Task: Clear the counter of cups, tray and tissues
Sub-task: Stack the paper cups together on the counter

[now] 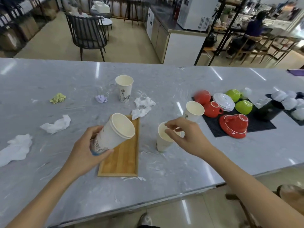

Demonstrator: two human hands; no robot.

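Observation:
My left hand (pixel 85 150) grips a stack of nested white paper cups (pixel 113 132), tilted, above the wooden tray (pixel 122 160) lying on the grey counter (pixel 181 162). My right hand (pixel 185 135) hovers over the rim of a paper cup (pixel 162 142) standing right of the tray, fingers spread and curled at the rim. Another paper cup (pixel 193 111) stands behind my right hand, and a third (pixel 124 88) at the back centre. Crumpled tissues lie about: white ones (pixel 143 106), (pixel 56 124), (pixel 15 148), a yellow one (pixel 57 98) and a purple one (pixel 101 98).
A black mat (pixel 213 125) at the right carries red (pixel 233 125) and green (pixel 243 106) ceramic cups and white saucers (pixel 223 102). A dark pitcher (pixel 268 110) and white bowls (pixel 289 102) stand further right. The counter's front edge runs diagonally before me; a wooden stool (pixel 289 193) is below right.

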